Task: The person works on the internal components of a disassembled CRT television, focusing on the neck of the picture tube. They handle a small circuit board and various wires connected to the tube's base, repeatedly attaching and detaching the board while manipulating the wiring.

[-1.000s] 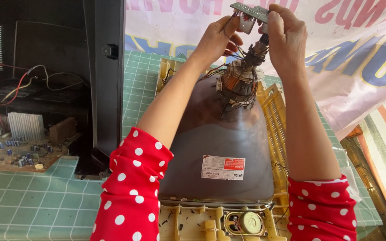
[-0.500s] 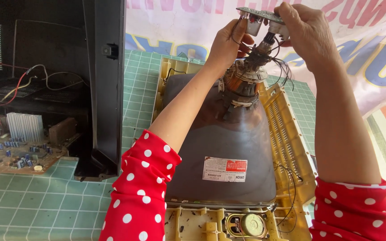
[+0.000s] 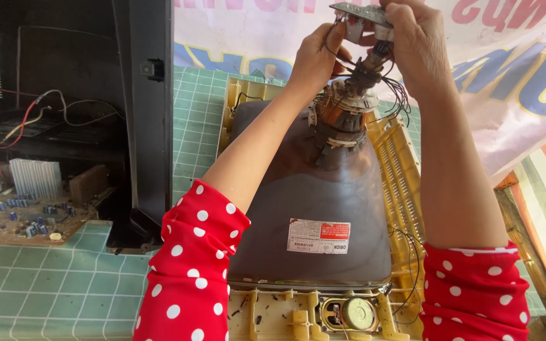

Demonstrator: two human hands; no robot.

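A dark picture tube (image 3: 311, 196) lies face down in a yellowed plastic front frame (image 3: 406, 189). Its neck with copper coil windings (image 3: 342, 113) points up toward me. My left hand (image 3: 314, 57) and my right hand (image 3: 415, 38) both grip a small grey circuit board (image 3: 358, 14) seated at the end of the neck. Thin black wires (image 3: 399, 101) hang from the board. A white and red label (image 3: 318, 237) sticks to the tube's back.
A black television back shell (image 3: 143, 113) stands at left, with a circuit board (image 3: 20, 211) carrying a finned heat sink (image 3: 36, 178) and red and white wires. A small round speaker (image 3: 356, 314) sits in the frame's near edge. Green gridded mat (image 3: 52, 284) below; printed banner (image 3: 513, 82) behind.
Both hands and the small board have shifted right in view and sit slightly higher above the tube neck. The tube and frame stay where they were.
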